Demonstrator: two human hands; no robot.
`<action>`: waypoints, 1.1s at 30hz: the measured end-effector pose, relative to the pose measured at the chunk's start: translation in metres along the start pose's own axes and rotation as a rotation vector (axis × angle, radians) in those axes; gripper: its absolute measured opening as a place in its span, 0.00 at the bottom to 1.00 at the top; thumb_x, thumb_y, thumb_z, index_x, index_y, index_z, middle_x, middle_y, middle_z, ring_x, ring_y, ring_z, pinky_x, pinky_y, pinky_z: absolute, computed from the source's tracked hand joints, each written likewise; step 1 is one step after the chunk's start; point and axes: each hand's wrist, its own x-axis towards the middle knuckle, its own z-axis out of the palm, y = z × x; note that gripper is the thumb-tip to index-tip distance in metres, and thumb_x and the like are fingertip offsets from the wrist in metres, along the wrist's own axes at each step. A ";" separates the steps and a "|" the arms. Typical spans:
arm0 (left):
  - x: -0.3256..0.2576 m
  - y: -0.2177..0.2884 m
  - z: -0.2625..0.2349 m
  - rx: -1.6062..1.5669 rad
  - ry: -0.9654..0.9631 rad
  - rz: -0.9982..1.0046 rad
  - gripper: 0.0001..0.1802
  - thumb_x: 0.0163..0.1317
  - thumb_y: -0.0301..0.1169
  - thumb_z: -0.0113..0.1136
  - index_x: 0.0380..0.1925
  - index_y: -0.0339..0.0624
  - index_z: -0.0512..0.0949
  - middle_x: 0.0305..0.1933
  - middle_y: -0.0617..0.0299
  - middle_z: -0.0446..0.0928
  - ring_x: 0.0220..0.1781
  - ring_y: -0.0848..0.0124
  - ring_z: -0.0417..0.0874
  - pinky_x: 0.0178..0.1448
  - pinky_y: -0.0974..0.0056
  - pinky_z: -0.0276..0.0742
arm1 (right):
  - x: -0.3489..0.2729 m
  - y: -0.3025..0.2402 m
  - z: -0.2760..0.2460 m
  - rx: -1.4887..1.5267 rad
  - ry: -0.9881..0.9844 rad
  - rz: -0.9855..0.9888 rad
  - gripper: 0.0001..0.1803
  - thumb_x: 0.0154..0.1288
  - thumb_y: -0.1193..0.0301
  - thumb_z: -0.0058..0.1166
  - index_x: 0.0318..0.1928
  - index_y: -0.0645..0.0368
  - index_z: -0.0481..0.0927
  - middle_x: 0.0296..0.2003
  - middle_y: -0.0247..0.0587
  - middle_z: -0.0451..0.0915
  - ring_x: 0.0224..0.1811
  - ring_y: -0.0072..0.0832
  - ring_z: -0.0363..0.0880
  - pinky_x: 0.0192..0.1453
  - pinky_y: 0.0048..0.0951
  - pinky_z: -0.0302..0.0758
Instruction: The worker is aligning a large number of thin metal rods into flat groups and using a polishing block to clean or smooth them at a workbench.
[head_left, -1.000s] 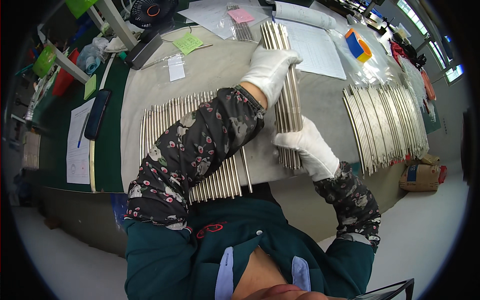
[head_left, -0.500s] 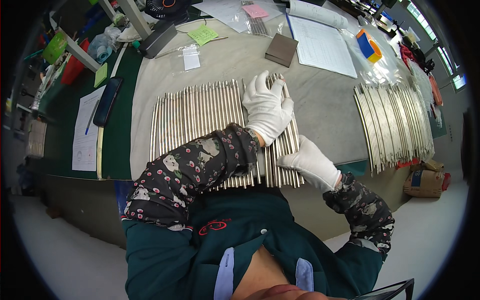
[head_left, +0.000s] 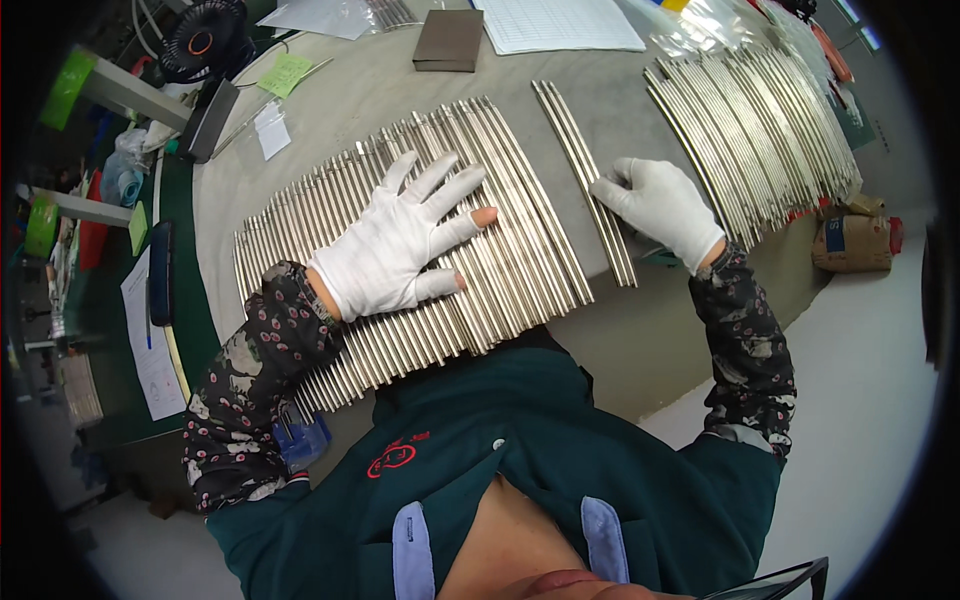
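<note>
My left hand point(head_left: 395, 240), in a white glove with bare fingertips showing, lies spread flat across a wide row of thin silvery metal rods point(head_left: 535, 225). Its fingers are apart and grip nothing. To the right of that row, a few metal rods point(head_left: 570, 130) lie side by side as a narrow strip with a gap on either side. My gloved right hand point(head_left: 660, 205) is at this strip's right edge, its fingers curled and pinched against the rods. The palm hides part of its grip.
Another large batch of rods point(head_left: 760, 130) lies at the right. Toward the back are a dark brown block point(head_left: 448, 40), a printed sheet point(head_left: 560, 22) and a green sticky note point(head_left: 285, 74). A small fan point(head_left: 203, 40) and a phone point(head_left: 161, 275) are at the left.
My left hand has gone from the right-hand rods to lie flat on the wide row. A few rods now lie apart on the right, with my right hand beside them. The view has shifted.
</note>
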 end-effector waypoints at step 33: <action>0.151 0.023 0.020 0.035 0.105 0.098 0.37 0.62 0.59 0.41 0.64 0.47 0.62 0.70 0.51 0.56 0.72 0.49 0.54 0.71 0.40 0.45 | -0.065 0.057 0.054 1.403 0.778 -0.163 0.24 0.72 0.60 0.39 0.57 0.68 0.64 0.52 0.51 0.72 0.56 0.37 0.72 0.63 0.36 0.65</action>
